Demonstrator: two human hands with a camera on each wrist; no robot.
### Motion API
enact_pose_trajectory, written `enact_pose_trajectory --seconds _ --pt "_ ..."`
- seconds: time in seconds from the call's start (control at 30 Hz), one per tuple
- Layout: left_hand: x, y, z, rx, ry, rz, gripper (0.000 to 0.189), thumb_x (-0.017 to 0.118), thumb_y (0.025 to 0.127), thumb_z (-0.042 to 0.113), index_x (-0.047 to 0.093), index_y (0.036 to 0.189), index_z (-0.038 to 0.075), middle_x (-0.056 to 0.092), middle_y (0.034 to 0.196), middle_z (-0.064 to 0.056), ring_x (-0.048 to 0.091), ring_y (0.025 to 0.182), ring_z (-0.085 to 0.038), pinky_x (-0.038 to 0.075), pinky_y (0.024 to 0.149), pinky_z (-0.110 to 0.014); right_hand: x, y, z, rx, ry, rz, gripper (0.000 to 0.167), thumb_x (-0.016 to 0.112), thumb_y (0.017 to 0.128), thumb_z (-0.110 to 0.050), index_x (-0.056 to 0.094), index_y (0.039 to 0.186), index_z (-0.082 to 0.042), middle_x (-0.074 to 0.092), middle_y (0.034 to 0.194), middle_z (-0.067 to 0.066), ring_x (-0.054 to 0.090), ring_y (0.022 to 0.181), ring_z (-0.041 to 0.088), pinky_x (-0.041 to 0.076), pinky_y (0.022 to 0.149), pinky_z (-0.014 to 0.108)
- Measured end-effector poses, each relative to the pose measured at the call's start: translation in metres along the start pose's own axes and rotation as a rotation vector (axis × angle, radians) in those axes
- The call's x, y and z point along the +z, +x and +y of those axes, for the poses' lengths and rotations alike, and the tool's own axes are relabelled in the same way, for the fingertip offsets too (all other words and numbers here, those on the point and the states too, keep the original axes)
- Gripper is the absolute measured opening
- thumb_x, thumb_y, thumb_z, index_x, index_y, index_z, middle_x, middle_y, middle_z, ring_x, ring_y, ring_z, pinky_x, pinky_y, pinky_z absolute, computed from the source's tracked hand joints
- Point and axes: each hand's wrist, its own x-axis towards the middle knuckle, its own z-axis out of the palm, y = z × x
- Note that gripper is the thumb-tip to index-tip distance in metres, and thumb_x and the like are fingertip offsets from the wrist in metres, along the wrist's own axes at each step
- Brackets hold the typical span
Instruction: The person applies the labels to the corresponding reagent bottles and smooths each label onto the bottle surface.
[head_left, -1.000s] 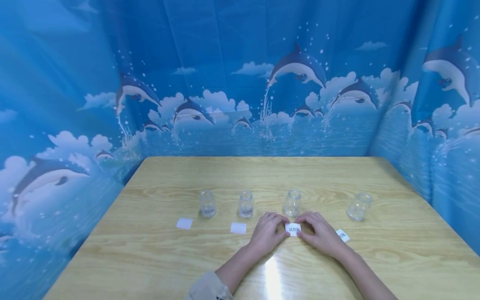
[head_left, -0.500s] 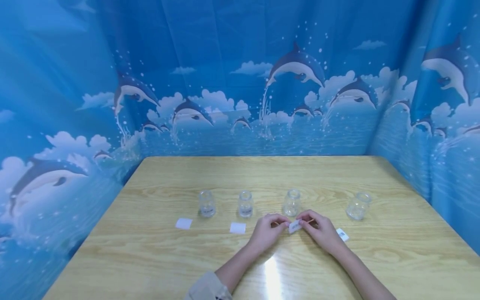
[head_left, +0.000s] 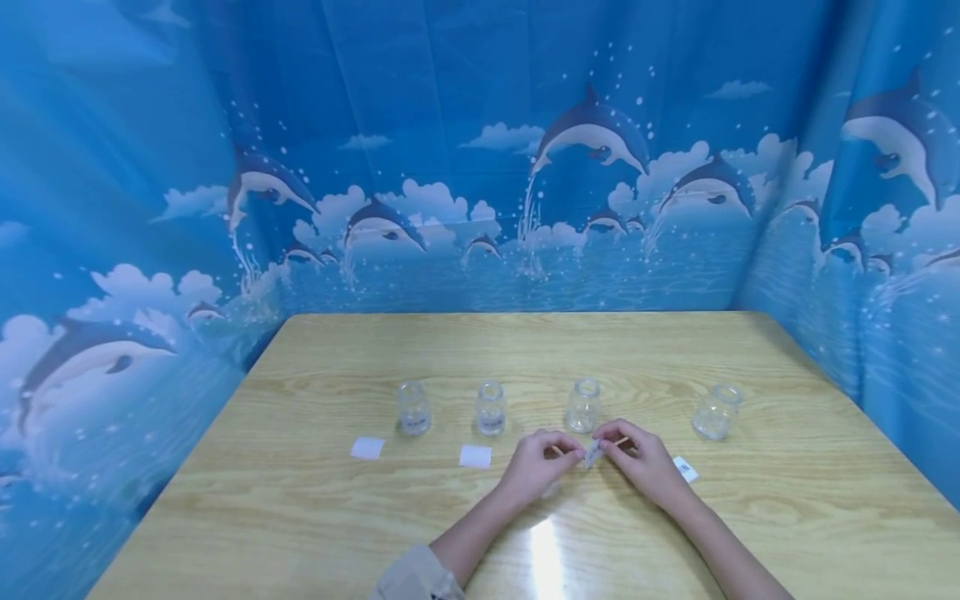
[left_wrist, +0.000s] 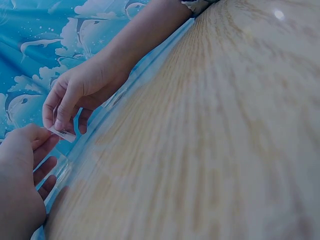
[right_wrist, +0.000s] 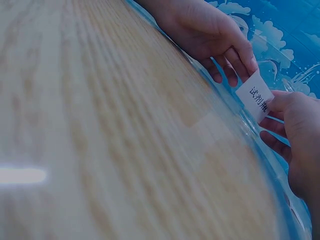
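Observation:
Both hands meet over the table, in front of the third glass jar (head_left: 583, 407) from the left. My left hand (head_left: 542, 463) pinches one corner of a small white paper label (right_wrist: 254, 97) between thumb and forefinger. At the other end, my right hand (head_left: 637, 463) pinches the same label. Dark handwritten characters show on its face in the right wrist view; in the head view it is tilted nearly edge-on. Behind my right hand, a second written label (head_left: 685, 469) lies on the table.
Two jars, the left one (head_left: 414, 408) and its neighbour (head_left: 491, 408), bear dark writing low on their sides. A further jar (head_left: 717, 412) stands at the right. Two blank white papers (head_left: 367, 447) lie at the left on the wooden table (head_left: 337, 533). A dolphin-print curtain (head_left: 450, 125) surrounds the table.
The label, earlier facing the head camera with its writing showing, has turned nearly edge-on between the fingers. The hands have drawn slightly closer together; the jars have stayed put.

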Motion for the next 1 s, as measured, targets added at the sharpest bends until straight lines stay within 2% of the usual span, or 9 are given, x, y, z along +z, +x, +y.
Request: enact_pose_trajectory --seconds 0.13,0.3,0.47,0.6,0.77,0.87,1.0 --pt "0.0006 0.0002 -0.0007 0.017 0.018 0.001 0.01 0.067 0.084 0.019 0.069 0.086 0.009 0.059 0.081 0.01 0.052 0.072 -0.003 0.047 0.065 -0.02 0.0006 -0.0002 -0.0001 -0.005 0.009 0.002 0.014 0.061 0.079 0.012 0.061 0.09 0.003 0.064 0.08 0.01 0.06 0.072 0.019 0.052 0.063 0.029" --pt "0.0001 -0.001 0.0011 -0.006 0.032 -0.004 0.008 0.067 0.084 0.018 0.067 0.086 0.011 0.057 0.081 0.01 0.051 0.074 -0.004 0.046 0.066 -0.02 0.0009 -0.0008 -0.0018 -0.015 0.008 0.002 0.015 0.062 0.079 0.013 0.061 0.09 0.003 0.064 0.079 0.009 0.06 0.071 0.019 0.052 0.062 0.028" --pt "-0.0003 -0.002 0.0034 -0.022 0.004 -0.022 0.005 0.064 0.085 0.015 0.065 0.087 0.009 0.056 0.082 0.009 0.051 0.074 -0.005 0.046 0.067 -0.021 0.0022 -0.0011 -0.0035 -0.031 0.031 -0.005 0.017 0.062 0.078 0.014 0.06 0.092 0.006 0.063 0.079 0.011 0.06 0.069 0.019 0.052 0.06 0.028" --pt "0.0 -0.0015 0.0026 0.001 -0.037 -0.017 0.004 0.062 0.084 0.01 0.063 0.086 0.006 0.057 0.082 0.008 0.052 0.075 -0.004 0.047 0.069 -0.021 0.0044 -0.0007 -0.004 -0.09 0.061 -0.004 0.022 0.064 0.073 0.018 0.057 0.091 0.007 0.061 0.084 0.017 0.06 0.067 0.021 0.053 0.059 0.028" --pt "0.0 -0.0018 0.0012 0.02 -0.064 -0.028 0.004 0.062 0.083 0.009 0.062 0.086 0.006 0.058 0.082 0.008 0.053 0.075 -0.004 0.047 0.071 -0.021 0.0067 -0.0006 -0.0062 -0.148 0.098 -0.061 0.021 0.064 0.073 0.017 0.059 0.089 0.005 0.058 0.095 0.022 0.06 0.079 0.022 0.054 0.062 0.03" --pt "-0.0002 -0.0025 0.0014 0.037 -0.069 -0.045 0.006 0.064 0.083 0.01 0.062 0.087 0.006 0.059 0.083 0.007 0.053 0.076 -0.005 0.047 0.072 -0.021 0.0075 -0.0012 -0.0075 -0.145 0.106 -0.103 0.019 0.064 0.076 0.013 0.06 0.091 0.003 0.058 0.102 0.022 0.06 0.087 0.026 0.054 0.066 0.032" --pt "-0.0007 -0.0031 0.0027 0.063 -0.05 -0.064 0.006 0.064 0.082 0.009 0.062 0.086 0.005 0.059 0.084 0.006 0.053 0.077 -0.004 0.047 0.072 -0.021 0.0077 -0.0014 -0.0086 -0.128 0.103 -0.117 0.018 0.065 0.077 0.01 0.06 0.092 0.001 0.058 0.104 0.021 0.059 0.089 0.03 0.054 0.067 0.033"
